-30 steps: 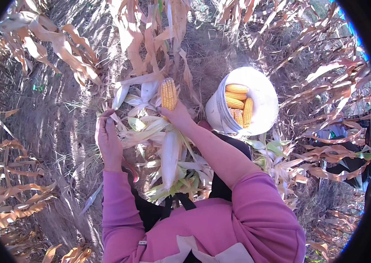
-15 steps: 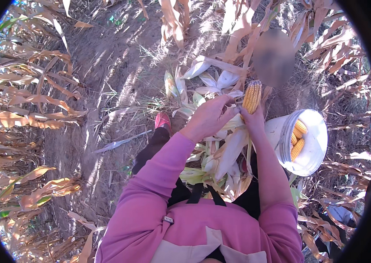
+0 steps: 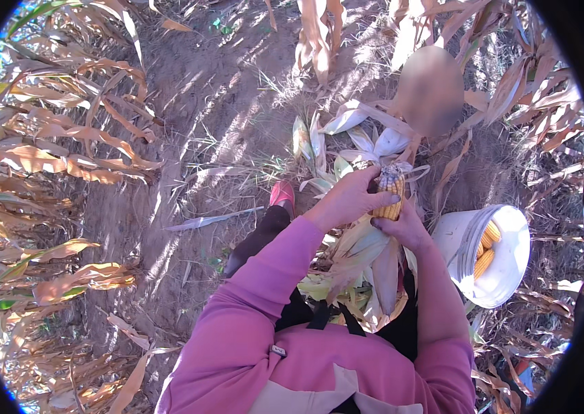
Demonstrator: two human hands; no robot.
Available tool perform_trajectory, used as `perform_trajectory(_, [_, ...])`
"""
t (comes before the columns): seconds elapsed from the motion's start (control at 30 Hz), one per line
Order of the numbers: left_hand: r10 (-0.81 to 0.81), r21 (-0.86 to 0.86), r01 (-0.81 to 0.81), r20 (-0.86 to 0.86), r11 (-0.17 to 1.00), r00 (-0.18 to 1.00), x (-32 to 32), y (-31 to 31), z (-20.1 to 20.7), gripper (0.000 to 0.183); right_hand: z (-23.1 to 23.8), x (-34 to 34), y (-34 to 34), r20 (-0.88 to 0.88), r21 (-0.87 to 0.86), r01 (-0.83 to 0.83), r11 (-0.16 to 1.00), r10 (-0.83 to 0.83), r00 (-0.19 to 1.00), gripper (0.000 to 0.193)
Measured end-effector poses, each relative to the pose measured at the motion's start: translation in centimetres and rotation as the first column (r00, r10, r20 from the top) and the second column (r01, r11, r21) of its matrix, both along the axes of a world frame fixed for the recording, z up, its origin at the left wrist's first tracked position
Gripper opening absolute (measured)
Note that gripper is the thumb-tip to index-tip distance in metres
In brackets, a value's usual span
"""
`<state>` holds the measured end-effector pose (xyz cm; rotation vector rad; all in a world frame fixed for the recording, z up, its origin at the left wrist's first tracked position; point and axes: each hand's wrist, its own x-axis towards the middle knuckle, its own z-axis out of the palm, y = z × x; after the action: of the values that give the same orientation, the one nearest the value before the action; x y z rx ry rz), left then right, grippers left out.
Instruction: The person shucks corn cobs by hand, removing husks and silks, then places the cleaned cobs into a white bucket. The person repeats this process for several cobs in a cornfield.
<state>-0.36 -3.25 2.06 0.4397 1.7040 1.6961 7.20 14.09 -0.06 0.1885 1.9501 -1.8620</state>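
Both of my hands hold one husked corn cob (image 3: 391, 196) in front of me. Its kernels are yellow, and its far end looks greyish with pale strands. My left hand (image 3: 352, 200) grips the cob from the left, thumb lying across the kernels. At the near end, my right hand (image 3: 406, 226) is closed round its base. Loose pale husks (image 3: 364, 252) lie just below and behind the hands. On the right a white bucket (image 3: 454, 238) lies tilted, its mouth facing right, with several yellow cobs (image 3: 486, 248) inside.
Ears in pale husks (image 3: 368, 131) lie on the soil beyond my hands. Dry corn stalks (image 3: 50, 159) line the left, with more dry leaves (image 3: 554, 103) at the right. My foot in a red shoe (image 3: 283, 193) is left of the husks. One round patch at upper right is blurred.
My left hand has closed onto the cob, which it was beside before. The cob's greyish end now shows, where clean yellow kernels showed earlier. The whole view has shifted slightly.
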Motion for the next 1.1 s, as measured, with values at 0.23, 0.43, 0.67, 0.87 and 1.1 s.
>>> perform_trajectory(0.23, [-0.064, -0.353, -0.08, -0.378, 0.932, 0.923, -0.3, 0.1, 2.3, 0.051, -0.6, 0.3, 0.3, 0.052, -0.168, -0.034, 0.985, 0.043, 0.998, 0.058])
perform_trajectory(0.43, [0.148, -0.177, -0.24, -0.416, 0.955, 0.897, 1.0, 1.2, 2.1, 0.043, -1.3, 0.7, 0.2, -0.065, -0.225, -0.042, 0.973, 0.028, 0.998, 0.068])
perform_trajectory(0.67, [0.219, -0.146, -0.281, -0.336, 0.949, 0.916, 1.7, 1.8, 1.8, 0.043, -2.0, 0.6, 1.2, -0.076, -0.031, -0.033, 0.999, 0.031, 0.997, 0.064])
perform_trajectory(0.87, [0.133, -0.031, -0.17, -0.493, 0.985, 0.86, 1.7, 3.4, 1.1, 0.044, -2.4, 0.8, 2.3, -0.241, 0.123, 0.169, 0.978, -0.136, 0.961, 0.062])
perform_trajectory(1.1, [-0.033, -0.115, -0.007, -0.343, 0.993, 0.939, 2.9, 4.3, 0.9, 0.066, -7.4, 0.7, 4.4, -0.473, 0.001, 0.357, 0.934, -0.314, 0.823, 0.054])
